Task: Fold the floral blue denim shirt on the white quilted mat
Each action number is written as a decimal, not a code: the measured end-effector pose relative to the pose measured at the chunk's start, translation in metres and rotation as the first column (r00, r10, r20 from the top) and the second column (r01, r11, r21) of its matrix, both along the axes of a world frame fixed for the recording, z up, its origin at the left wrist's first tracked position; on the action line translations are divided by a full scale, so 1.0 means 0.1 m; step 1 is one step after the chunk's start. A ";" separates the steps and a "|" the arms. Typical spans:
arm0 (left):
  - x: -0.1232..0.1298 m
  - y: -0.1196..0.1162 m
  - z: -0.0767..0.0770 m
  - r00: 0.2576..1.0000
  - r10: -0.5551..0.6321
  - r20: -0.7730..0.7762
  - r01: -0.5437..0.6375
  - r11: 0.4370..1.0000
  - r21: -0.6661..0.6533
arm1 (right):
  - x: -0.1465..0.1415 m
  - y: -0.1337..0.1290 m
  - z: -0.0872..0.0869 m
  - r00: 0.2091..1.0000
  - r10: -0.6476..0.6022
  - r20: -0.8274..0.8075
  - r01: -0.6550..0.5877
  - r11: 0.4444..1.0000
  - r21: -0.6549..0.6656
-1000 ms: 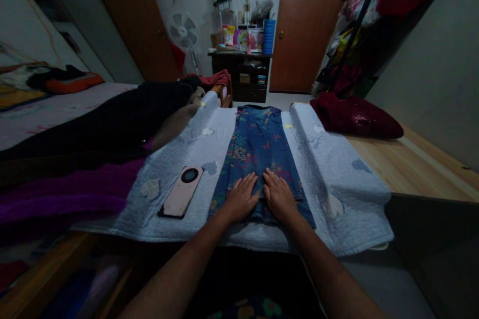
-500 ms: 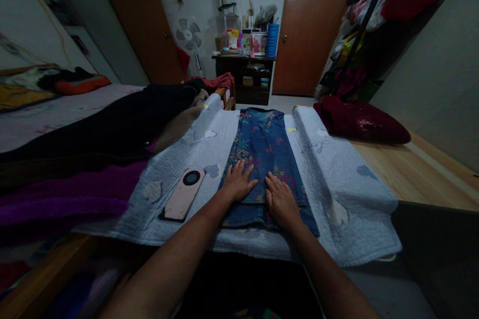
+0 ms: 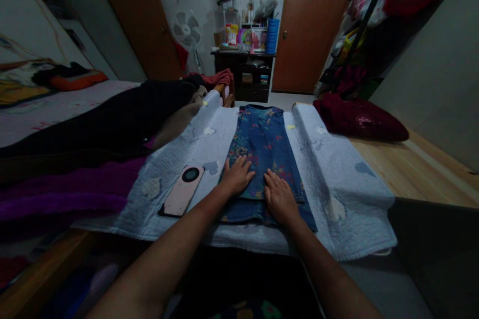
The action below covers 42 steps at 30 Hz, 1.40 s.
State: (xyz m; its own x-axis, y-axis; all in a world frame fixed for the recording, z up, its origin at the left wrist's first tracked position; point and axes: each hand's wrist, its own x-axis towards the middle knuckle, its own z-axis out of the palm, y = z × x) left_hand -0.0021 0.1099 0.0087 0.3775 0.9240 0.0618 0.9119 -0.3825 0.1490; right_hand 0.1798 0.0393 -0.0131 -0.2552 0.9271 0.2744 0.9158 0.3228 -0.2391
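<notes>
A blue garment with a red and yellow flower print (image 3: 264,142) lies folded lengthwise in front of me, its narrower end away from me. My left hand (image 3: 238,175) rests flat on its left side, fingers spread. On the right half of the near part, my right hand (image 3: 280,197) lies palm down with fingers stretched out. Neither hand grips the cloth. Under the garment is a pale grey-blue quilted cover (image 3: 333,179). A pink phone with a round black camera ring (image 3: 183,193) lies on the cover, left of my left forearm.
Dark clothes (image 3: 112,114) and a purple cloth (image 3: 67,189) are heaped on the left. A folded maroon cloth (image 3: 362,117) sits at the right on a wooden board (image 3: 407,164). Farther back stand a dark cabinet (image 3: 243,77) and a white fan (image 3: 187,30).
My left hand has shifted very slightly on the garment, its fingers still spread. The right hand stays in about the same place. The whole view has tilted a little.
</notes>
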 end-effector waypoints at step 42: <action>0.12 -0.71 -0.13 0.985 -0.168 0.044 0.165 0.985 0.059 | 0.11 -0.23 0.05 0.998 0.003 0.061 0.005 0.991 -0.132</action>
